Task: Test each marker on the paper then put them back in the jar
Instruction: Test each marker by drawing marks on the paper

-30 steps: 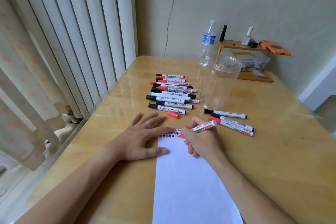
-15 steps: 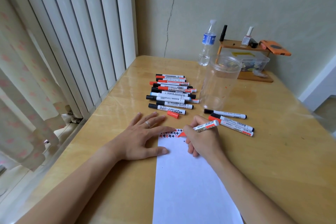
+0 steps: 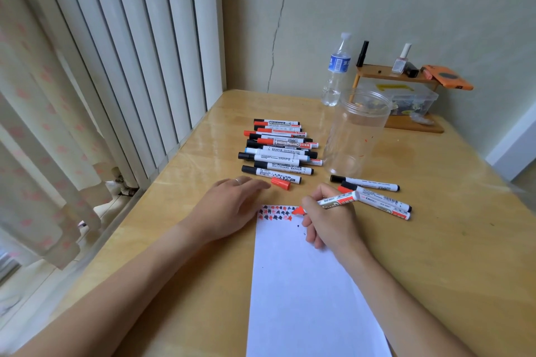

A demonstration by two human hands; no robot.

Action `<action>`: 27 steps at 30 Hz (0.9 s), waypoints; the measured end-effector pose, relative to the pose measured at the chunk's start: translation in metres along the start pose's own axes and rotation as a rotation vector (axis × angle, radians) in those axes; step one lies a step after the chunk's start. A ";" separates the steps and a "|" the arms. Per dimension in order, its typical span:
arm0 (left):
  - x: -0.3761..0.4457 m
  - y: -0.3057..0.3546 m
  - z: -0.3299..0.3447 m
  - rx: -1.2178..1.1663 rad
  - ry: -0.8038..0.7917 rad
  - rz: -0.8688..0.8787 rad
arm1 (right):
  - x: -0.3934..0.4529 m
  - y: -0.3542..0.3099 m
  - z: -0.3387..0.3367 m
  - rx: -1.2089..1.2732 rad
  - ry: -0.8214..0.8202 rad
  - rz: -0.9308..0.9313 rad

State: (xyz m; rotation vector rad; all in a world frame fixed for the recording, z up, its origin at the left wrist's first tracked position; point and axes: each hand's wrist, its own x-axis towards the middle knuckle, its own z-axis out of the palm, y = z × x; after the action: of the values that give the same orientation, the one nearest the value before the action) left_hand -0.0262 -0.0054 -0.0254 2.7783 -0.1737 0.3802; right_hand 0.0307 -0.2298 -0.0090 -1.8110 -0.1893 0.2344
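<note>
My right hand grips an uncapped red marker with its tip at the top edge of the white paper, beside rows of red and black test marks. My left hand hovers over the paper's top left corner, fingers stretched toward the loose red cap. Several capped markers lie in a pile beyond. Three more markers lie to the right of my right hand. The clear plastic jar stands upright and empty behind them.
A water bottle stands behind the jar. A small wooden shelf with bottles, an orange case and a clear box beneath sits at the back right. Vertical blinds and the table's left edge run along the left.
My left hand has lifted off the paper's corner and slid forward toward the red cap. My right hand has drawn the marker tip slightly back from the marks.
</note>
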 end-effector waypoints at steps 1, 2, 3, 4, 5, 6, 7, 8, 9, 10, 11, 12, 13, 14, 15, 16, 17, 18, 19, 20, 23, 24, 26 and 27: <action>0.004 0.002 0.001 0.042 0.034 0.000 | 0.000 0.001 0.000 0.013 -0.003 -0.013; 0.009 0.003 0.002 0.076 0.061 0.005 | 0.001 0.001 0.000 0.028 -0.007 -0.026; 0.013 0.005 0.003 0.096 0.081 0.014 | 0.001 0.001 0.000 0.043 -0.012 -0.038; 0.018 0.005 0.006 0.102 0.091 0.021 | 0.002 0.001 0.000 0.058 -0.020 -0.051; 0.022 0.007 0.008 0.099 0.098 0.028 | 0.002 0.001 -0.001 0.071 -0.032 -0.066; 0.027 0.008 0.010 0.093 0.109 0.034 | 0.003 0.002 -0.001 0.079 -0.046 -0.081; 0.031 0.010 0.013 0.084 0.127 0.040 | 0.003 0.002 -0.002 0.082 -0.058 -0.096; 0.035 0.013 0.017 0.073 0.145 0.041 | 0.003 0.002 -0.003 0.090 -0.065 -0.112; 0.039 0.015 0.020 0.061 0.159 0.038 | 0.004 0.002 -0.003 0.102 -0.069 -0.128; 0.042 0.017 0.023 0.048 0.173 0.031 | 0.004 0.003 -0.003 0.119 -0.072 -0.141; 0.044 0.019 0.025 0.034 0.188 0.023 | 0.004 0.002 -0.003 0.135 -0.072 -0.149; 0.046 0.020 0.026 0.023 0.202 0.016 | 0.004 0.002 -0.003 0.151 -0.067 -0.148; 0.046 0.020 0.026 0.017 0.214 0.011 | 0.004 0.002 -0.003 0.166 -0.059 -0.144; 0.045 0.020 0.025 0.016 0.221 0.008 | 0.005 0.003 -0.003 0.178 -0.051 -0.138; 0.044 0.020 0.025 0.014 0.222 0.003 | 0.005 0.003 -0.003 0.186 -0.048 -0.136; 0.042 0.019 0.024 0.007 0.221 0.000 | 0.006 0.004 -0.003 0.188 -0.046 -0.135; 0.039 0.019 0.023 -0.011 0.222 0.001 | 0.006 0.004 -0.003 0.186 -0.045 -0.136; 0.037 0.019 0.021 -0.042 0.225 0.006 | 0.006 0.005 -0.003 0.182 -0.047 -0.136; 0.035 0.019 0.020 -0.085 0.226 0.014 | 0.006 0.005 -0.003 0.178 -0.052 -0.132; 0.033 0.019 0.019 -0.129 0.222 0.020 | 0.006 0.005 -0.003 0.175 -0.061 -0.127; 0.025 0.020 0.016 -0.206 0.216 0.041 | 0.004 0.003 -0.005 0.197 -0.121 -0.125; 0.022 0.020 0.015 -0.219 0.216 0.056 | 0.003 0.002 -0.005 0.192 -0.150 -0.131; 0.017 0.022 0.014 -0.245 0.206 0.094 | 0.003 0.003 -0.005 0.157 -0.204 -0.158; 0.016 0.022 0.014 -0.255 0.197 0.115 | 0.003 0.004 -0.005 0.137 -0.223 -0.172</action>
State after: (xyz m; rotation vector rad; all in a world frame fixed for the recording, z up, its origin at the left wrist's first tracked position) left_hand -0.0114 -0.0321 -0.0265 2.4696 -0.3115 0.6125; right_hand 0.0347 -0.2346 -0.0123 -1.6212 -0.4730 0.3192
